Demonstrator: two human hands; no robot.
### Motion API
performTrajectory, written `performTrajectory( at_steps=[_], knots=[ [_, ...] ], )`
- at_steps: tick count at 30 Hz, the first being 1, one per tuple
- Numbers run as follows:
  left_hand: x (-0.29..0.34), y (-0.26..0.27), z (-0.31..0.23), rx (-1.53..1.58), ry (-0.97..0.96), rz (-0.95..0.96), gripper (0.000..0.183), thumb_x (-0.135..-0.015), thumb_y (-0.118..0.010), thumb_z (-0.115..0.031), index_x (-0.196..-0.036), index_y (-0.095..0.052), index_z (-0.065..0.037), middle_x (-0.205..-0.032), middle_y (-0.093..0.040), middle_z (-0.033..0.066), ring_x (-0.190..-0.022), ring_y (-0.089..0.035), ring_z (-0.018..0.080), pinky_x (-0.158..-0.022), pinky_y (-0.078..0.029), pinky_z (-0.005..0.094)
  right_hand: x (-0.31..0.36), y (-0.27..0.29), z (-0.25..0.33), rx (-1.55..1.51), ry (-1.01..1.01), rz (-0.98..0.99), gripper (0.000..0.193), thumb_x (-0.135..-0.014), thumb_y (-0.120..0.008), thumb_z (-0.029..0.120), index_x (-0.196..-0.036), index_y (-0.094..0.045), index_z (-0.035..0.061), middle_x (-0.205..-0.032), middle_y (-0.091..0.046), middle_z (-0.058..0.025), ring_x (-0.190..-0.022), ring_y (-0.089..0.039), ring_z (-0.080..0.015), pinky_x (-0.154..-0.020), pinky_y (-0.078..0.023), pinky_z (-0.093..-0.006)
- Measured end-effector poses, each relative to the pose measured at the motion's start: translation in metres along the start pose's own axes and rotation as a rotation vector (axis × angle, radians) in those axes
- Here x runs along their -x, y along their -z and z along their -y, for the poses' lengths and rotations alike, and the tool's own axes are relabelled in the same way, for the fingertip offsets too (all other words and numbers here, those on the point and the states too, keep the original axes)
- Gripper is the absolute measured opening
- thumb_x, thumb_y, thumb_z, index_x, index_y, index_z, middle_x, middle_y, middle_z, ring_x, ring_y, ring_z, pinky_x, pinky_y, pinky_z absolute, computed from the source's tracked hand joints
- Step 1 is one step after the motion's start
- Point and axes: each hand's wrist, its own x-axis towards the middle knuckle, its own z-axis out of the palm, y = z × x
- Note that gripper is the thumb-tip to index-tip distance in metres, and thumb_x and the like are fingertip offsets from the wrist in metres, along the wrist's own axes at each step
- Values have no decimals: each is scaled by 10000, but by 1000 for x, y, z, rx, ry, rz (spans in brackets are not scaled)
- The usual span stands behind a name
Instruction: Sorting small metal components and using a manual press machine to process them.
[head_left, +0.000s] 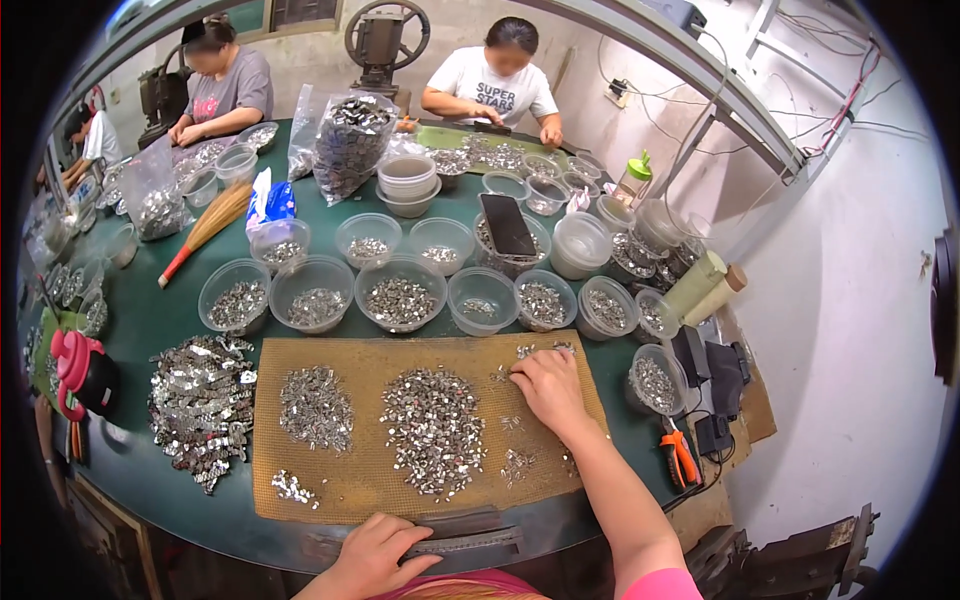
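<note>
I monitor both hands from the head view. The right hand point(550, 388) is at the mat's far right corner, fingertips down among small metal pieces point(525, 351); I cannot tell whether any are pinched. The left hand point(375, 560) rests at the table's near edge, thumb and forefinger spread at the end of a metal bar point(470, 540); I cannot confirm a grasp.

Hazards:
- Mixing: a wide sweep of the right forearm could drag the loose scatter point(518, 465) along the right part of the mat point(365, 490) into the centre pile point(433, 432).
- Part loss: a push past the mat's far edge could drive pieces under the bowls.
- Bar drop: a nudge from the left hand could tip the bar off the table point(150, 285).
- Phone slip: a knock to its supporting bowl could dislodge the phone point(508, 225).

Count:
- Main piles on the mat: two, the centre pile and the left pile point(315, 408).
- Small bright pile point(293, 487), near left corner: one.
- Strip heap point(203, 405), beside the mat's left edge: one.
- Bowls point(401, 293) in the row beyond the far edge: seven; beside the right edge: one.
- Pliers point(680, 455), right of the mat: one pair.
- Phone: one.
</note>
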Motion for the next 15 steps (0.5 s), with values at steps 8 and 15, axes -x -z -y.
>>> performTrajectory(
  at_steps=[8, 15],
  knots=[
    [-3, 2, 5, 115, 25, 26, 308, -858, -818, -276, -1081, -729, -83, -965, -676, 64, -890, -657, 269, -733, -553, 372, 3, -5, -8, 107, 53, -10, 73, -902, -719, 165, -922, -690, 100, -912, -668, -69, -982, -633, -270, -1066, -381, -558],
    [-10, 35, 25, -125, 101, -134, 246, -837, -816, -161, -1055, -739, -75, -958, -680, 87, -846, -641, 287, -720, -538, 383, 44, 39, 36, -145, 86, -44, 91, -883, -726, 44, -943, -661, 64, -864, -695, -80, -849, -659, -287, -1041, -447, -525]
  ],
)
